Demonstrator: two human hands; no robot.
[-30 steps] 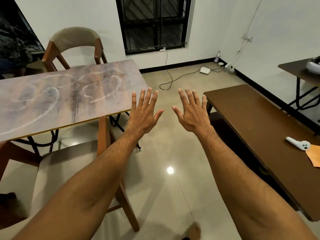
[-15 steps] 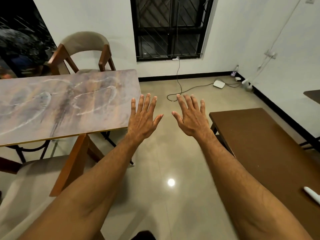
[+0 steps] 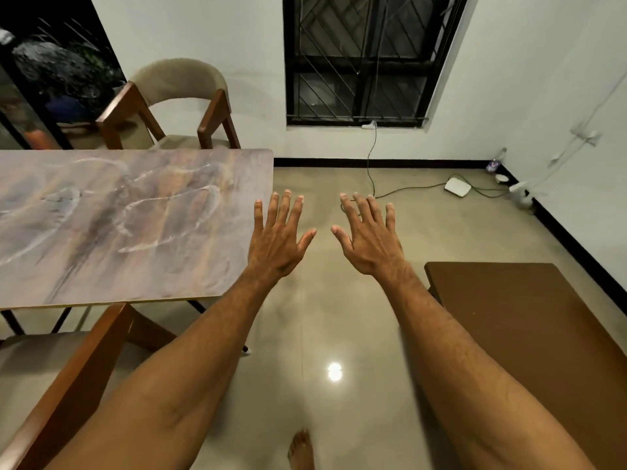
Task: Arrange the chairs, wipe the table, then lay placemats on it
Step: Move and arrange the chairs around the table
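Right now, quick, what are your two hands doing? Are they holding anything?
Left hand: open, fingers spread, holding nothing.
Right hand: open, fingers spread, holding nothing.

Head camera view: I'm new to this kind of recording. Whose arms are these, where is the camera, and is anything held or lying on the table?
No machine here. The camera sits on a person's head, looking forward and down, so the bare arms are the wearer's own. The left hand and right hand reach out, fingers spread, holding nothing. On the left is the table with a marbled top; no cloth or placemat shows on it. The far chair stands behind it, the near chair at its front edge. A brown bench is on the right, and a bare foot shows at the bottom.
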